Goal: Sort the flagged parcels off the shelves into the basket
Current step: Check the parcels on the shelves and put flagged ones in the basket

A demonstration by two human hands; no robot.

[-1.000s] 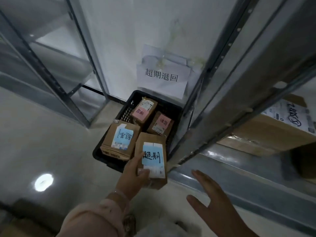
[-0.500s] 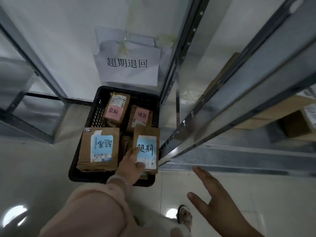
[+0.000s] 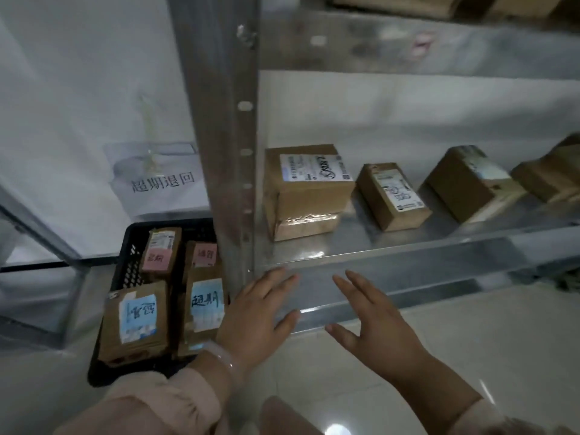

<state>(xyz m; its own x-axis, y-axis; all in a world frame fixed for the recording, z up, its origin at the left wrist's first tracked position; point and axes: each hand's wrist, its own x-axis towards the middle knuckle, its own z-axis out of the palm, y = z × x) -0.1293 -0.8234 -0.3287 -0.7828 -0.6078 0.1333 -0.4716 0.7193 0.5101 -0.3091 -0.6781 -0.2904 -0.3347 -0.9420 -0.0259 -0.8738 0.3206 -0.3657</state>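
Note:
A black plastic basket stands on the floor at the left and holds several brown parcels. Two of them carry blue flags and two carry pink flags. My left hand hovers just right of the basket with spread fingers and holds nothing. My right hand is open beside it, in front of the low shelf edge. On the metal shelf sit brown parcels with white labels: a stacked pair, a small one and another.
A grey shelf upright rises between basket and shelf. A paper sign hangs on the white wall above the basket. Another metal rack stands at the left. More cartons sit at the far right and on the upper shelf.
My left hand has let go of the blue-flagged parcel, which now lies in the basket. Both hands have moved right toward the low shelf, and my view has swung up to the shelf.

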